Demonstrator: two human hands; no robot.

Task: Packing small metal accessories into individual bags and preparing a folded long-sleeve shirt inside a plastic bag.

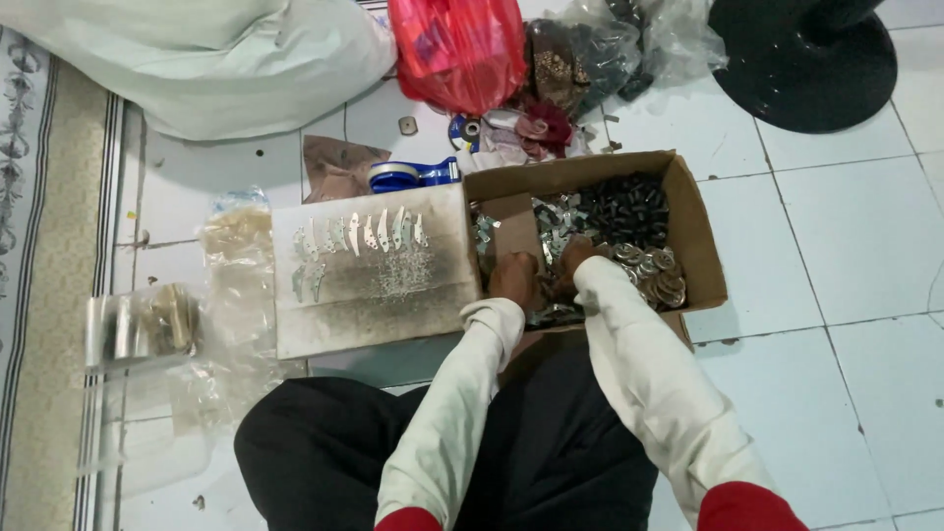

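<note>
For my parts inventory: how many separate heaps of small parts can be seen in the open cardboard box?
3: black cylindrical parts at the far side, flat silver metal pieces in the middle, round silver rings at the right. Both hands reach in, so more may be hidden.

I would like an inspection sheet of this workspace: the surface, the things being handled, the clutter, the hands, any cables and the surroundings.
Surface: white tiled floor, with small dark specks.
Things in hand: open cardboard box holding small metal parts; dark pieces at the back, shiny round ones on the right.
Board: grey board left of the box, with thin metal blades laid in rows.
Clutter: red plastic bag, clear bags, blue tape dispenser.
Hands: left hand and right hand both reach into the box among the parts; grip cannot be told.
Cables: nothing seen.
Surroundings: black round stand base, pale cloth bundle, patterned mat on the left.
</note>
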